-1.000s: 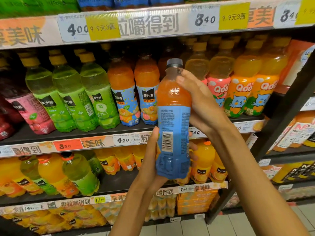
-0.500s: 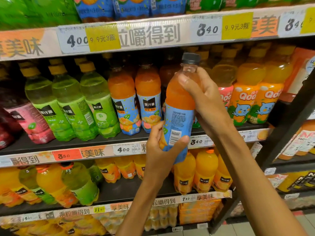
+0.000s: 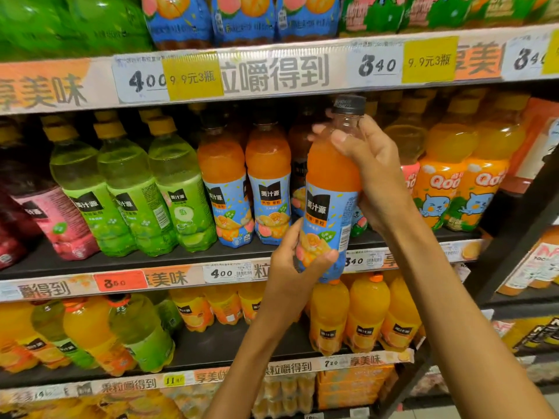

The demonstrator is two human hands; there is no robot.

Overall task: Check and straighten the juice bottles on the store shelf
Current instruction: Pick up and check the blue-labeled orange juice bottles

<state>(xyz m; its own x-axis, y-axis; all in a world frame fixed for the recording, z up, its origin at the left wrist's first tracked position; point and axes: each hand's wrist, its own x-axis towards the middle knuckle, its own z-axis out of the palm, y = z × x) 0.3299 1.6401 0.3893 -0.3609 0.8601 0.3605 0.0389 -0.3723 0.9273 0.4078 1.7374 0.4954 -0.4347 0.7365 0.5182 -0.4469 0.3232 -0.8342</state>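
Observation:
I hold an orange juice bottle point(image 3: 328, 189) with a black cap and a blue label, nearly upright, in front of the middle shelf point(image 3: 157, 261). Its label front faces me. My right hand point(image 3: 375, 176) grips its neck and shoulder. My left hand point(image 3: 295, 267) cups its base from below. The bottle hovers just right of two matching orange bottles point(image 3: 245, 189) standing on that shelf, with a gap behind it where a darker bottle shows.
Green juice bottles point(image 3: 133, 189) and a pink one point(image 3: 51, 219) stand left on the middle shelf; orange cartoon-cat bottles point(image 3: 459, 182) stand right. A price rail point(image 3: 272, 71) runs above. Yellow-orange bottles point(image 3: 363, 316) fill the lower shelf. A dark shelf upright point(image 3: 514, 234) slants at right.
The bottle has been turned so its label front faces me instead of the barcode side, and it has moved up and in toward the middle shelf beside the matching bottles.

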